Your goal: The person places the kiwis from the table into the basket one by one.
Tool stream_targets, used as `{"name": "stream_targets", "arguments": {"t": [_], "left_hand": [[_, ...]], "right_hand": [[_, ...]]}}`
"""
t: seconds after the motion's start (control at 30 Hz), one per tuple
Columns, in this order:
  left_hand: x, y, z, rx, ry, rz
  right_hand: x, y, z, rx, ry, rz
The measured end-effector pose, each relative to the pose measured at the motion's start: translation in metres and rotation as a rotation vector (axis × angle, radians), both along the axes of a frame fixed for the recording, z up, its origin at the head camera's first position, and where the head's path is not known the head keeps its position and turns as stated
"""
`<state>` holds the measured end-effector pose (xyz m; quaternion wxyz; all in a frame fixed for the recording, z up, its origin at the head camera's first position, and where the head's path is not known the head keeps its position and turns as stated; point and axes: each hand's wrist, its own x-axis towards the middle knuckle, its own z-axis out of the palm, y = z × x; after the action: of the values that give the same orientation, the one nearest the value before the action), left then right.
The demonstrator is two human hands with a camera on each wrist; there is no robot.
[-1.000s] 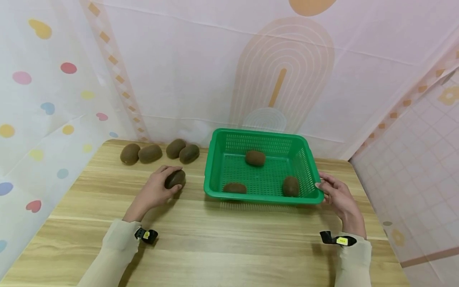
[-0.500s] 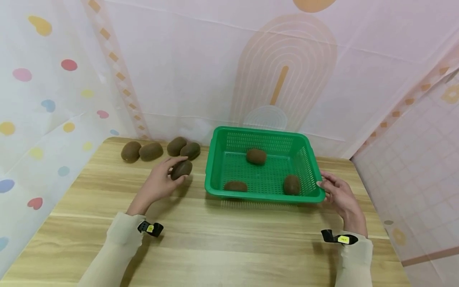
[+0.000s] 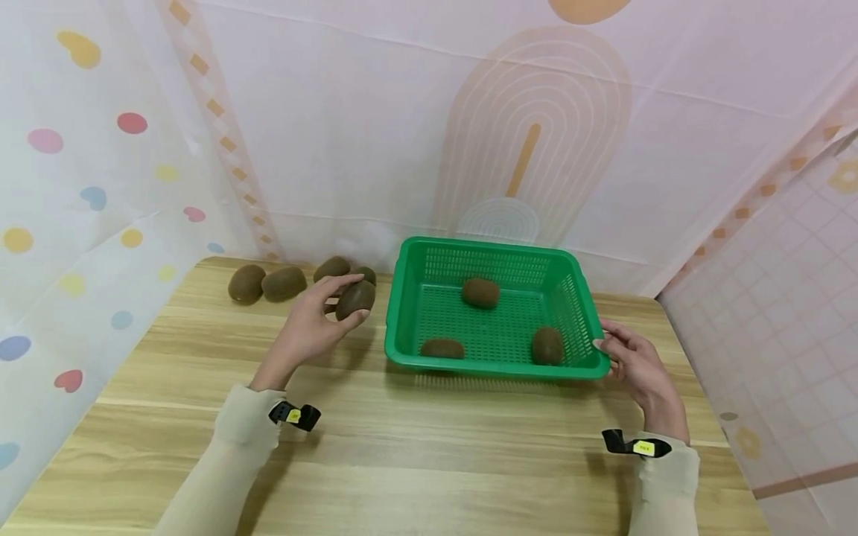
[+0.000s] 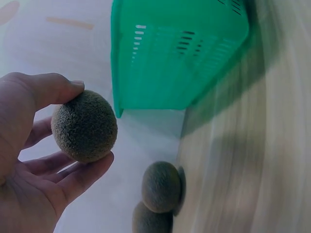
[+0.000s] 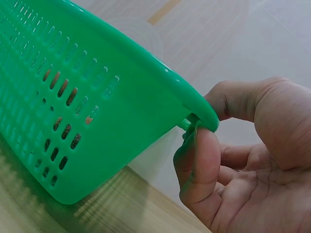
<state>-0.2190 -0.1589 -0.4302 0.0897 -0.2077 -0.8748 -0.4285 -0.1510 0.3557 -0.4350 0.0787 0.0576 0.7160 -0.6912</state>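
Observation:
My left hand holds a brown fuzzy kiwi between thumb and fingers, raised off the table to the left of the basket. The left wrist view shows this kiwi pinched at its sides, with the basket's outer wall beyond it. A green plastic basket with slotted walls stands on the table. Inside it lie three kiwis, one at the back, one at the front left and one at the right. My right hand pinches the basket's right rim; in the right wrist view its fingers curl under that rim.
Several more kiwis lie along the table's back edge at left, a pair and another two, one partly hidden behind my left hand. A patterned cloth wall rises right behind the wooden table.
My left hand has lifted the kiwi off the table and carried it rightward and away from me, toward the basket. The right hand stays at the basket rim, and the basket's contents look the same.

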Motion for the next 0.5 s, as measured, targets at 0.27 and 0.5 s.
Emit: {"name": "stream_targets", "arguments": {"t": [0.27, 0.5], "left_hand": [[-0.002, 0.009, 0.008, 0.073, 0.007, -0.007], [-0.003, 0.02, 0.012, 0.133, -0.003, -0.026]], "right_hand": [[-0.001, 0.001, 0.0, 0.014, -0.004, 0.01], [-0.001, 0.001, -0.001, 0.025, -0.003, 0.0]]}}
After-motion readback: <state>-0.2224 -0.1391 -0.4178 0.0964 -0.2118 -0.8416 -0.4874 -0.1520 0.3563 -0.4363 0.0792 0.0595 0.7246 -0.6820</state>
